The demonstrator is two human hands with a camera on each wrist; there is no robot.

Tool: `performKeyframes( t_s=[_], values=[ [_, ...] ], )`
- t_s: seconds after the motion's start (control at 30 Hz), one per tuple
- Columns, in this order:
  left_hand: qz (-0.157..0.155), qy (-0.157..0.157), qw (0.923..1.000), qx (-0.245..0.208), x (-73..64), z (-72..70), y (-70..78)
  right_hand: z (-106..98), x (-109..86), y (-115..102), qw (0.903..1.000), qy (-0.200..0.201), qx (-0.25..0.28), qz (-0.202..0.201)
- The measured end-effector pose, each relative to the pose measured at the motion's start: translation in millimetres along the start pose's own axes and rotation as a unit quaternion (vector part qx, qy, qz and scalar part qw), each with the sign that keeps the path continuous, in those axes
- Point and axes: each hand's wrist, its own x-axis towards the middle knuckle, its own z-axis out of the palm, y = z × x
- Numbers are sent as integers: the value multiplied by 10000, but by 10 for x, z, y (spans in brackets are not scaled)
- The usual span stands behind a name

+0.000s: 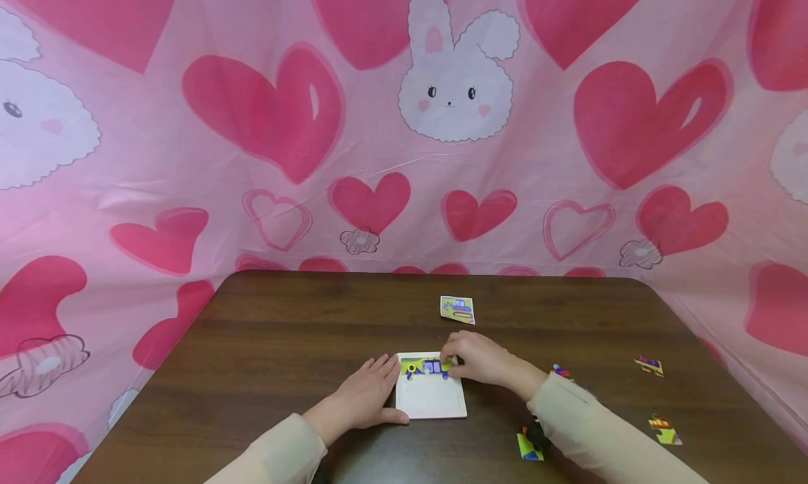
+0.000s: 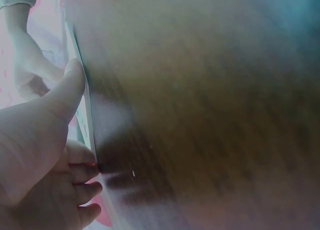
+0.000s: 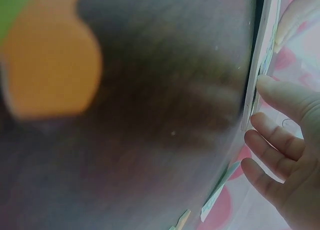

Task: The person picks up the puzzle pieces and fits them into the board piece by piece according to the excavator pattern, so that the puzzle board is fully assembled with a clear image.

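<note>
A white puzzle tray (image 1: pixel 431 400) lies on the table, with joined jigsaw pieces (image 1: pixel 424 367) of a blue and yellow vehicle along its far edge. My left hand (image 1: pixel 366 394) rests beside the tray's left edge, fingers extended, thumb (image 2: pixel 70 90) near the close corner. At the far right corner, my right hand (image 1: pixel 476 360) pinches a yellow-green jigsaw piece (image 1: pixel 445 366) at the end of that row. Its fingers partly cover the piece. In the right wrist view, the right thumb (image 3: pixel 280 97) is at the tray's edge and the other fingers are loosely bent.
A picture card (image 1: pixel 457 309) of a digger lies beyond the tray. Loose jigsaw pieces lie to the right: one at the far right (image 1: pixel 649 365), another nearer (image 1: pixel 665 431), others beside the right forearm (image 1: pixel 530 447). A pink heart-patterned cloth (image 1: pixel 366 140) hangs behind the table.
</note>
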Motion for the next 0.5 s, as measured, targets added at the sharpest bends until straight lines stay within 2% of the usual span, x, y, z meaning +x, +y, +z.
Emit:
performKeyframes(
  t_s=[0.3,0.5],
  values=[
    [24,5,10000,1,-24,-18,14,4,11,-11,9998,-29,-199,-50],
    [32,13,10000,4,-26,-18,16,-30,0,-7,9999,-119,15,37]
  ],
)
